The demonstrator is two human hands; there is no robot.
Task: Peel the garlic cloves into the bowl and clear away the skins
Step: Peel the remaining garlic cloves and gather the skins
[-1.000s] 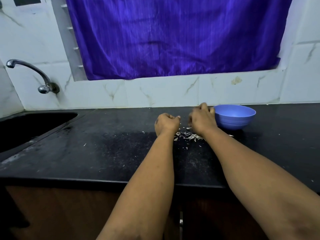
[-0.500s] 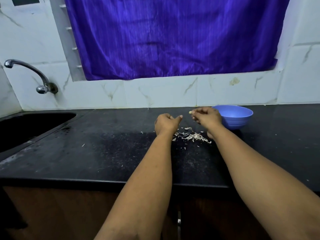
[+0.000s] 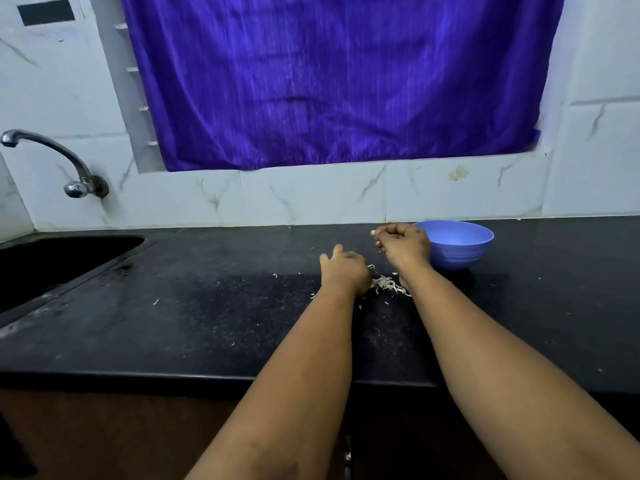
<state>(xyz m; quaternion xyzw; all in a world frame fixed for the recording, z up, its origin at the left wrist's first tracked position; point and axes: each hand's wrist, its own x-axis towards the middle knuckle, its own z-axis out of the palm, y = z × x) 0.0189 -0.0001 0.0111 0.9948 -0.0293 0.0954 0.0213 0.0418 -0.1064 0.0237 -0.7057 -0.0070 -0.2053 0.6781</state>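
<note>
My right hand (image 3: 403, 245) is raised just left of the blue bowl (image 3: 462, 254) and pinches a small pale garlic clove (image 3: 373, 232) at its fingertips. A pile of white garlic skins (image 3: 388, 285) lies on the black counter (image 3: 207, 306) between my two wrists. My left hand (image 3: 343, 270) sits low on the counter, just left of the pile. Its fingers are loosened and reach forward, and I see nothing held in it. The bowl's inside is hidden from this angle.
Loose skin flakes (image 3: 156, 301) are scattered across the counter to the left. A dark sink (image 3: 52, 261) is sunk into the far left, with a metal tap (image 3: 52, 150) above it. A tiled wall and a purple curtain (image 3: 329, 81) stand behind.
My right hand lifted from the skins pile holding a clove. My left hand went from a closed fist to loosened fingers and dropped lower beside the pile.
</note>
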